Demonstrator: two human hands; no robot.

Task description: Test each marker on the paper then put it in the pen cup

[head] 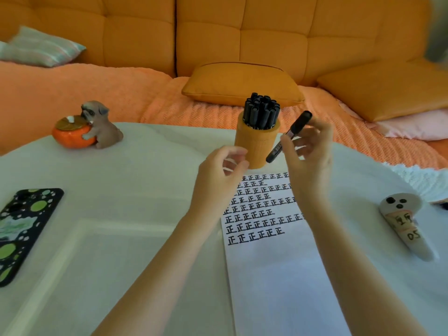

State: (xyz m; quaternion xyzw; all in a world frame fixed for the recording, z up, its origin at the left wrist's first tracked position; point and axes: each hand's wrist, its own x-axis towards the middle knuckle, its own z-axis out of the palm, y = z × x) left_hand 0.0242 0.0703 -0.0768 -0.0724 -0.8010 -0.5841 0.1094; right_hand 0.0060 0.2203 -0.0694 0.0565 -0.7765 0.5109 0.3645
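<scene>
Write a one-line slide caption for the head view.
Right hand holds a black marker beside the orange pen cup full of markers; left hand by the cup, over marked paper.
</scene>
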